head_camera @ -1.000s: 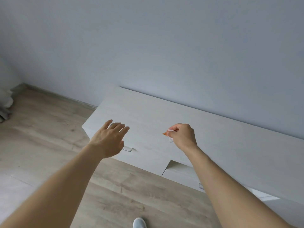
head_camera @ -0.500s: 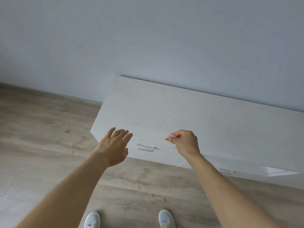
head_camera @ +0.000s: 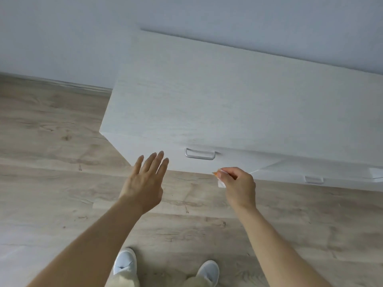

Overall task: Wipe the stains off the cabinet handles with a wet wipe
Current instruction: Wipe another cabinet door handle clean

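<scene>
A pale wood-grain floor (head_camera: pixel 51 141) fills the left side, meeting a grey-blue wall (head_camera: pixel 62 38) at a low skirting. The left hand (head_camera: pixel 143 183) hangs over the floor with its palm down and fingers spread and straight, empty, its fingertips just short of the lower left corner of a white cabinet (head_camera: pixel 207 90). The cabinet stands against the wall, seen from above. On its front, a silver bar handle (head_camera: pixel 200 153) sits up and to the right of the left hand, touched by neither hand. Below and to the right of that handle, the right hand (head_camera: pixel 238 187) is curled closed, pinching a small white wet wipe (head_camera: pixel 221 182) with an orange edge between thumb and fingers; the wipe is near the handle but apart from it. Further right, a second handle (head_camera: pixel 314 180) shows on a drawer front that juts out. Two white shoes (head_camera: pixel 125 261) stand on the floor at the bottom.
</scene>
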